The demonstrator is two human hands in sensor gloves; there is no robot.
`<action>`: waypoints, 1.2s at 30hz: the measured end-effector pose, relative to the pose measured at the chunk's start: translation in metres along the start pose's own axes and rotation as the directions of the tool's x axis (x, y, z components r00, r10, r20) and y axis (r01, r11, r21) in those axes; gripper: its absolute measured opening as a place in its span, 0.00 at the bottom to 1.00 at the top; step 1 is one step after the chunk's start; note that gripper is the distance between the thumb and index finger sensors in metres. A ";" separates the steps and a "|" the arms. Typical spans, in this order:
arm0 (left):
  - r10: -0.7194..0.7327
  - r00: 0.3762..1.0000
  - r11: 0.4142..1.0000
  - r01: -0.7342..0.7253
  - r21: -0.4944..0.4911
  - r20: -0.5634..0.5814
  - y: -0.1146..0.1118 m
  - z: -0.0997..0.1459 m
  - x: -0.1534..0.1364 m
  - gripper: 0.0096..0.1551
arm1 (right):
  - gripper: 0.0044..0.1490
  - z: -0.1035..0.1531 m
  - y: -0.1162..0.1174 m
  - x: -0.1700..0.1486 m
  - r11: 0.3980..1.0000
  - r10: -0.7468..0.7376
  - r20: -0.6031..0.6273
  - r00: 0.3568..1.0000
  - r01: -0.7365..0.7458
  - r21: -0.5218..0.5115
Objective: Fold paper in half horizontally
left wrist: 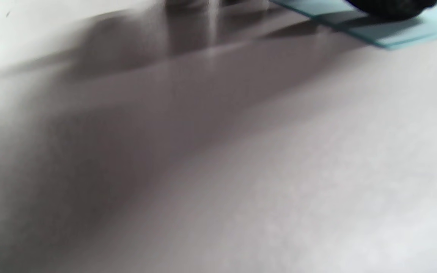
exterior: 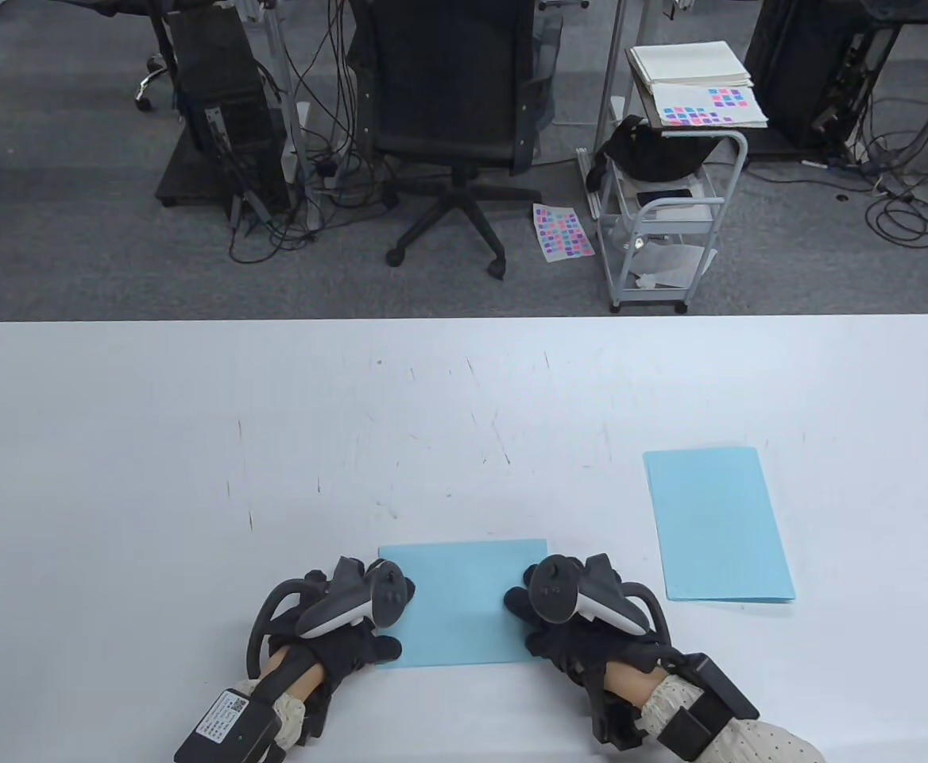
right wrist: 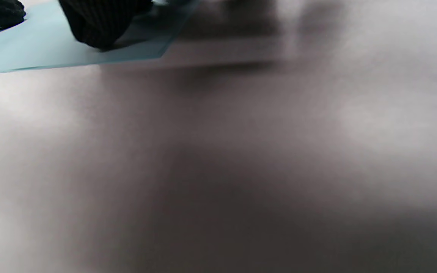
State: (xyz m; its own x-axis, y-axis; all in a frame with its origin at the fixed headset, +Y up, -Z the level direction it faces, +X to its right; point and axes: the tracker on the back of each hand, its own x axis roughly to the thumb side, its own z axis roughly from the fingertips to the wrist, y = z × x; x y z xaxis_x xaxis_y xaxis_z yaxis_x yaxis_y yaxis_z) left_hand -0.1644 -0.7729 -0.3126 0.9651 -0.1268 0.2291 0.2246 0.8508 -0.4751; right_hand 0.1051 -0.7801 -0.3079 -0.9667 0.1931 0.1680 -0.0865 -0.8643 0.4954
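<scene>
Both hands wear black knit gloves: left hand (exterior: 345,636), right hand (exterior: 575,636). Each back carries a black-and-white ringed tracker. Black boxes strap the wrists, the left one labelled white; cream dotted sleeves and bare skin show.

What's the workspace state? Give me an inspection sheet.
Surface: white table, scuffed.
Job's things: blue paper at near edge, looks already halved; blue sheet stack to its right.
Clutter: nothing seen on the table.
Grippers: left hand rests on the paper's left edge, right hand on its right edge; grip unclear.
Cables: none on table; tangle on floor.
Surroundings: office chair, white cart, sticker sheet on carpet.
</scene>
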 end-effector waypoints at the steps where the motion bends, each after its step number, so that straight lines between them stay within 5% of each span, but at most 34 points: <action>1: -0.005 1.000 1.000 0.005 0.007 -0.005 0.004 0.000 0.002 0.47 | 0.40 0.000 0.000 0.000 1.000 0.003 0.001 1.000 -0.003 0.001; 10: -0.016 0.998 0.999 0.014 0.044 0.055 0.045 -0.015 0.042 0.41 | 0.40 0.000 0.000 -0.001 1.000 -0.004 0.004 1.000 0.004 0.009; 20: -0.049 0.990 0.999 0.050 -0.008 0.129 0.043 -0.044 0.082 0.42 | 0.40 -0.001 0.000 -0.001 1.000 -0.003 0.008 1.000 0.003 0.008; 36: -0.048 0.994 0.999 0.047 0.003 0.101 0.034 -0.046 0.067 0.41 | 0.40 0.000 0.000 -0.001 1.000 0.013 -0.002 1.000 -0.013 0.004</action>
State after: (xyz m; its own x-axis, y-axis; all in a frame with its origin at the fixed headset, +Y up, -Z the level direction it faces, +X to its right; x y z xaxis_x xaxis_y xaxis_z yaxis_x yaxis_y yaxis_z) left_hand -0.0862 -0.7760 -0.3522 0.9348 -0.1149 0.3361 0.2698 0.8453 -0.4613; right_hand 0.1059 -0.7805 -0.3078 -0.9682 0.1808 0.1730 -0.0727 -0.8649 0.4966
